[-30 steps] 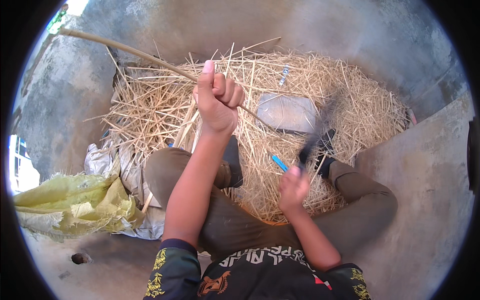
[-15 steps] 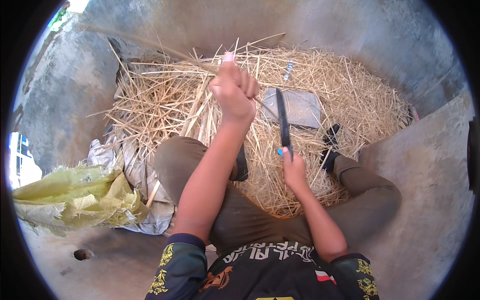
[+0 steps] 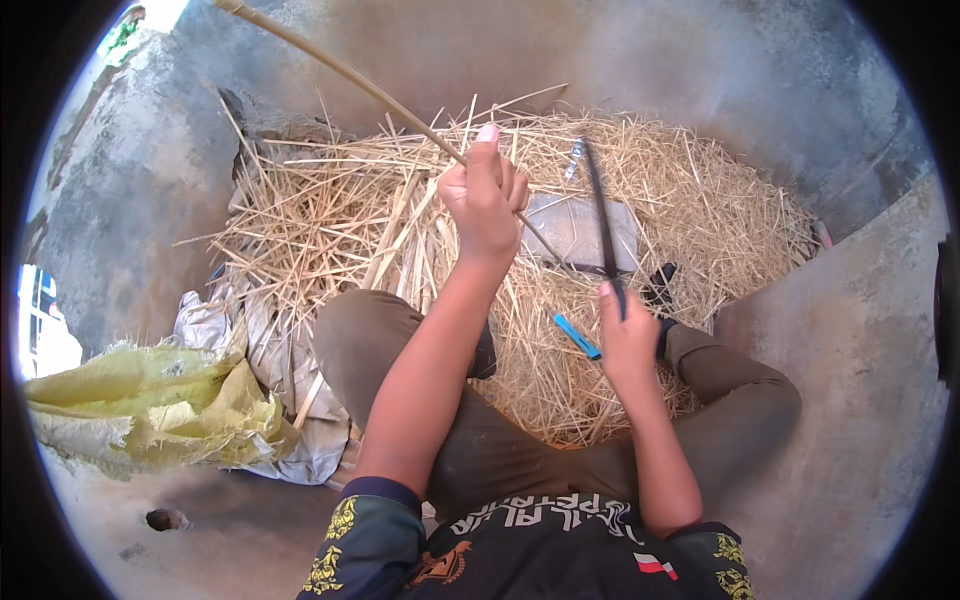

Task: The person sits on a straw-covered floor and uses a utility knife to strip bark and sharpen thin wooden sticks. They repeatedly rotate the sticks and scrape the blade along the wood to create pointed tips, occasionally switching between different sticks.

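My left grip (image 3: 485,205) is clamped on a long, thin, tan stick of wood or cane (image 3: 400,108), thumb up and fingers curled round it. The stick goes up and left from that grip, and its thin end pokes out down and right, over a flat grey block (image 3: 585,225). I can't tell if it touches the block.

My right grip (image 3: 630,335) is closed on the handle of a long, dark knife (image 3: 604,215), blade pointing up and away. A bright blue, flat strip (image 3: 577,337) sits just left of that grip; I can't tell if the fingers hold it too.

I think the stick is light and stiff, with a little bend, and maybe a bit smooth. The thin end could snap. I'd hold it part way along, as here, well clear of the blade. The knife looks heavier; only its handle is good to hold.

Below both grips, the black cloth shirt (image 3: 510,560) has big white letters and an orange badge (image 3: 440,565). Beyond them, a small blue and white wrapper (image 3: 573,160) has marks too tiny to read.
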`<state>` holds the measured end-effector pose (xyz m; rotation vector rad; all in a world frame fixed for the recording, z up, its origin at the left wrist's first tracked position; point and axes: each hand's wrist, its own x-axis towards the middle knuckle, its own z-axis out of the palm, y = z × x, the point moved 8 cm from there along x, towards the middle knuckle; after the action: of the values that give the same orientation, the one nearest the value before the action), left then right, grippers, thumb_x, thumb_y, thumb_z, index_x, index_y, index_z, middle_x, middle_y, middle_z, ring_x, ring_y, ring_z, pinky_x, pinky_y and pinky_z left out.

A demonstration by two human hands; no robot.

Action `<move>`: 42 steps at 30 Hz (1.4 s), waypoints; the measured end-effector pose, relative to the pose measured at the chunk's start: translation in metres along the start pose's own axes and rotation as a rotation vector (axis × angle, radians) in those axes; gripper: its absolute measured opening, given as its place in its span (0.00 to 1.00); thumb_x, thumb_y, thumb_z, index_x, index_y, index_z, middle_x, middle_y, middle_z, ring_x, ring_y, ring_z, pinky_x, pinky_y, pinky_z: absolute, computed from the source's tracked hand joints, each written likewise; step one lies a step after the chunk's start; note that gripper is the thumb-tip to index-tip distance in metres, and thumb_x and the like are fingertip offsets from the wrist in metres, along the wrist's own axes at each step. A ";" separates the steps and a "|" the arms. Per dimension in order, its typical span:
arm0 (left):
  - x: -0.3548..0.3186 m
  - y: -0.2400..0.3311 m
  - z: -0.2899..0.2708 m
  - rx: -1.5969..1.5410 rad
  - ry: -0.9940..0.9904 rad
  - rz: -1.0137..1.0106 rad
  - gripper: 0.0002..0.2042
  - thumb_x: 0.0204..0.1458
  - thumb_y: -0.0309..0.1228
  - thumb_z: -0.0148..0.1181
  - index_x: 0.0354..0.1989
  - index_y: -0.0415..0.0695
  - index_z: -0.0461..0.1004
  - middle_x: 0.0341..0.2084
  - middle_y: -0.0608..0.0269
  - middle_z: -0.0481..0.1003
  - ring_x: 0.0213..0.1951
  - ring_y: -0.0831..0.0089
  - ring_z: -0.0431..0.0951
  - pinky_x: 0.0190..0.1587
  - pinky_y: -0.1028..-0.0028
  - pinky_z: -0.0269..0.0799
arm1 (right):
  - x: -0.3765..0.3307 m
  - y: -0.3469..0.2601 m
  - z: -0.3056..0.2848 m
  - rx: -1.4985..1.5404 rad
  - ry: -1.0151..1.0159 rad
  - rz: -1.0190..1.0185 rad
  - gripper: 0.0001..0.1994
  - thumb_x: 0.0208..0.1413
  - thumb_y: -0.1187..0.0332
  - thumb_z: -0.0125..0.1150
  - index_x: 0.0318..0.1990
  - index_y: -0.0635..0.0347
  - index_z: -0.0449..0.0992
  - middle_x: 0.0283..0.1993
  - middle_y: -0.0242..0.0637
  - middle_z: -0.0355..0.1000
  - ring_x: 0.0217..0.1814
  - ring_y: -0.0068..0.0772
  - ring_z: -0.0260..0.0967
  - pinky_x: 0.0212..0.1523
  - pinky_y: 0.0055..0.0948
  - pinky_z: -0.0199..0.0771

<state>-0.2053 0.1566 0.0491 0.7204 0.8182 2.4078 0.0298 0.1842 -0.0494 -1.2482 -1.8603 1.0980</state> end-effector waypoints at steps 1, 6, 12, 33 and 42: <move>0.000 0.003 -0.002 -0.009 0.012 0.008 0.29 0.63 0.39 0.56 0.11 0.55 0.49 0.06 0.77 0.49 0.10 0.85 0.44 0.15 0.75 0.38 | -0.001 -0.028 -0.019 0.104 0.066 -0.061 0.21 0.67 0.55 0.53 0.30 0.65 0.71 0.18 0.32 0.63 0.18 0.20 0.59 0.20 0.30 0.59; -0.004 -0.009 0.000 0.182 -0.008 0.109 0.27 0.62 0.37 0.57 0.13 0.54 0.48 0.07 0.77 0.48 0.10 0.83 0.43 0.14 0.74 0.38 | -0.021 0.093 0.069 -0.257 -0.295 0.071 0.20 0.67 0.57 0.53 0.32 0.69 0.73 0.20 0.44 0.71 0.20 0.39 0.70 0.25 0.40 0.68; 0.006 0.013 -0.025 0.014 0.068 0.050 0.28 0.59 0.43 0.61 0.13 0.56 0.49 0.08 0.79 0.48 0.10 0.84 0.44 0.13 0.75 0.39 | 0.017 -0.011 -0.013 -0.221 0.052 -0.053 0.22 0.67 0.56 0.53 0.32 0.70 0.72 0.21 0.48 0.71 0.21 0.40 0.70 0.25 0.39 0.69; -0.003 0.008 -0.008 0.131 -0.008 0.141 0.28 0.57 0.46 0.64 0.11 0.56 0.52 0.07 0.80 0.51 0.10 0.87 0.47 0.13 0.77 0.40 | -0.007 0.089 0.050 -0.406 -0.371 0.167 0.27 0.68 0.53 0.48 0.28 0.72 0.74 0.22 0.57 0.69 0.27 0.57 0.71 0.32 0.48 0.69; 0.015 0.013 -0.026 0.113 -0.029 0.123 0.32 0.61 0.64 0.45 0.16 0.53 0.49 0.12 0.77 0.46 0.14 0.82 0.44 0.17 0.75 0.41 | -0.024 0.074 -0.007 -0.456 -0.348 0.270 0.26 0.66 0.52 0.53 0.28 0.71 0.74 0.19 0.48 0.69 0.21 0.45 0.69 0.30 0.46 0.68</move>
<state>-0.2361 0.1459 0.0445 0.8707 0.9290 2.4684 0.0741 0.1786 -0.1139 -1.6896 -2.3482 1.1217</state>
